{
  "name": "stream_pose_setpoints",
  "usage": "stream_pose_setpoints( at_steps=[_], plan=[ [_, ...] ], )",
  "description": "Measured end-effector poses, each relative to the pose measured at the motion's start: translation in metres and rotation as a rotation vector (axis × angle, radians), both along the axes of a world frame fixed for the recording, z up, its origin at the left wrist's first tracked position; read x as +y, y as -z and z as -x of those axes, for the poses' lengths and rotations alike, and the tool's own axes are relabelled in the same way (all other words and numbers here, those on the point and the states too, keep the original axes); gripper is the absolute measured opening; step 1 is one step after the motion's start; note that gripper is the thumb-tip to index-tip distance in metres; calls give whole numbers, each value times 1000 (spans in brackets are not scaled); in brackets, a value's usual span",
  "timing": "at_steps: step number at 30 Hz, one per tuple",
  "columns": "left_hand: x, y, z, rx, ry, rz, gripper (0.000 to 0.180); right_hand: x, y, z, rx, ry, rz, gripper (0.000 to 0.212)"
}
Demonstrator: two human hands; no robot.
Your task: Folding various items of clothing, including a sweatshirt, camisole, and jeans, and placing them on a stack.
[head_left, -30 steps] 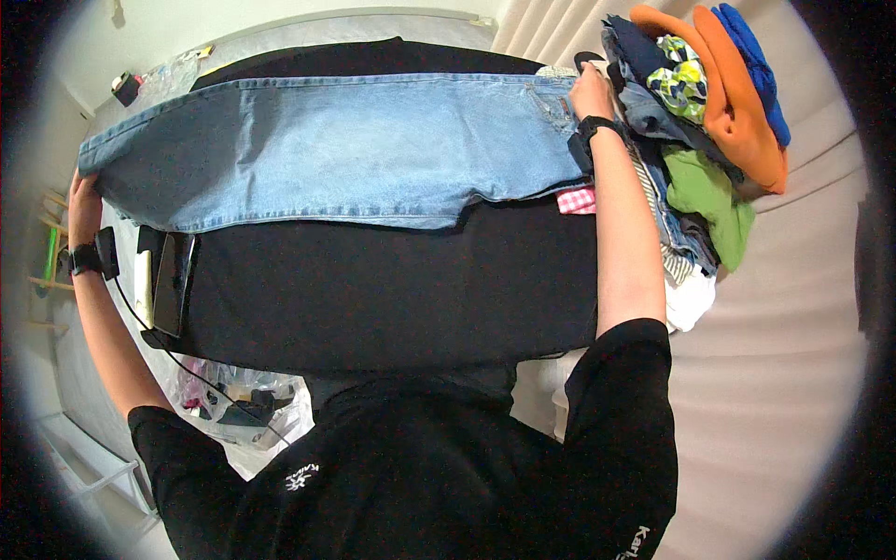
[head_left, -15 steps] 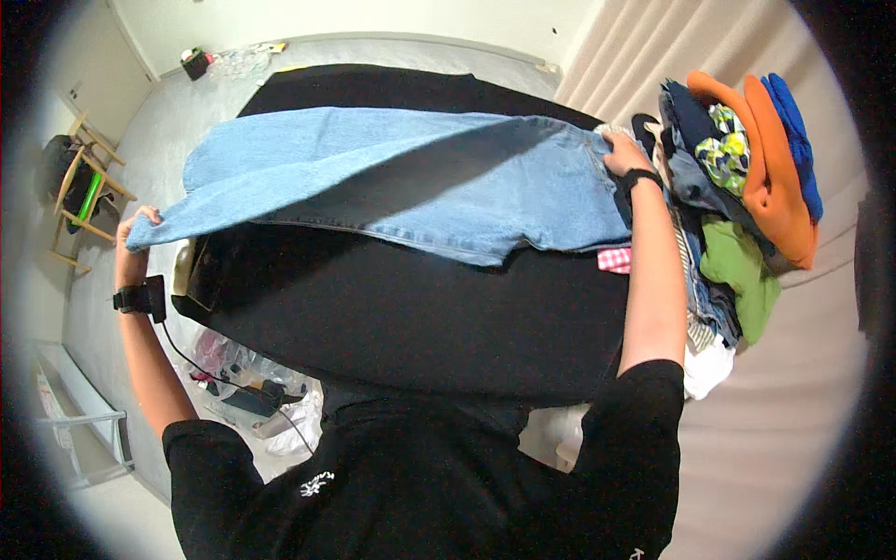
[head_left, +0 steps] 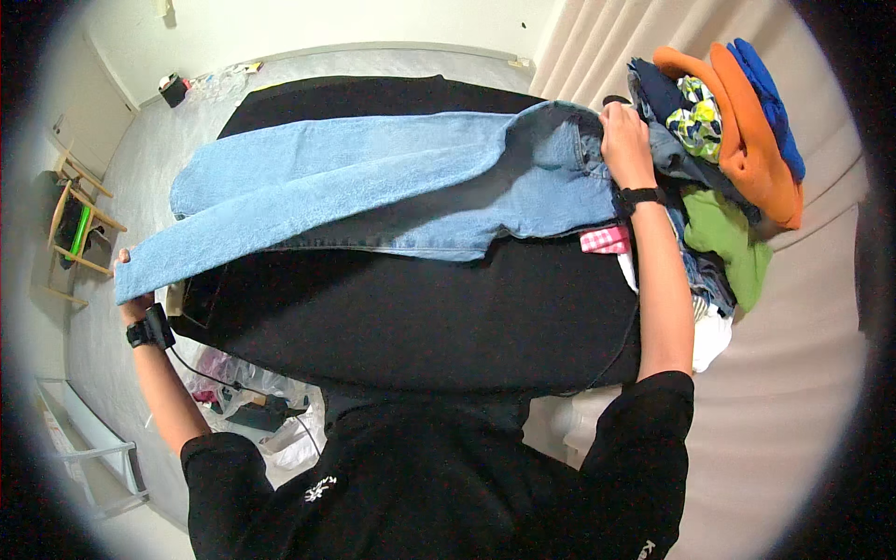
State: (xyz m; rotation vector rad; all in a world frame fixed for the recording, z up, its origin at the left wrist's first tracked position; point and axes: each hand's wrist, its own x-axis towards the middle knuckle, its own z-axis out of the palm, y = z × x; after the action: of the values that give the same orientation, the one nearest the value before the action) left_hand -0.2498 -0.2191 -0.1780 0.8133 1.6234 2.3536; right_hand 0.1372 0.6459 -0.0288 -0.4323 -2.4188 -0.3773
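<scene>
A pair of light blue jeans (head_left: 364, 201) lies lengthwise across a black-covered table (head_left: 448, 317). Its waist end is at the right and the leg ends are at the left. My left hand (head_left: 133, 301) grips the hem of the nearer leg, out past the table's left edge; the denim covers most of its fingers. At the waistband, my right hand (head_left: 626, 147) is closed on the denim and holds it raised. Beneath the upper layer, a shadowed fold runs along the jeans. The farther leg rests on the table.
Beside the table at the right is a tall clothes pile: orange (head_left: 747, 159), blue (head_left: 770, 103) and green (head_left: 723, 238) garments among others. Pink checked cloth (head_left: 605, 240) lies near my right wrist. A wooden chair (head_left: 89, 224) stands left; plastic bags (head_left: 252, 383) lie below the table's left edge.
My left hand has come nearer and lower with the hem. My right hand has lifted the waistband slightly away from me. The nearer leg is now straighter and broader.
</scene>
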Motion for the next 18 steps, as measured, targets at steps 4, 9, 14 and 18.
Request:
stream_pose_setpoints(
  at_steps=[4,9,14,18],
  plan=[
    [8,7,-4,26,-262,98,18,-56,-16,-41,104,-172,0,6],
    [18,4,-22,10,-82,-248,30,-118,-9,-116,94,-90,-75,8],
    [4,-1,-15,-10,-264,-337,38,-117,8,-208,391,97,199,10],
    [9,-2,-46,-34,-457,-347,42,-111,47,-259,525,-92,638,9]
  ],
)
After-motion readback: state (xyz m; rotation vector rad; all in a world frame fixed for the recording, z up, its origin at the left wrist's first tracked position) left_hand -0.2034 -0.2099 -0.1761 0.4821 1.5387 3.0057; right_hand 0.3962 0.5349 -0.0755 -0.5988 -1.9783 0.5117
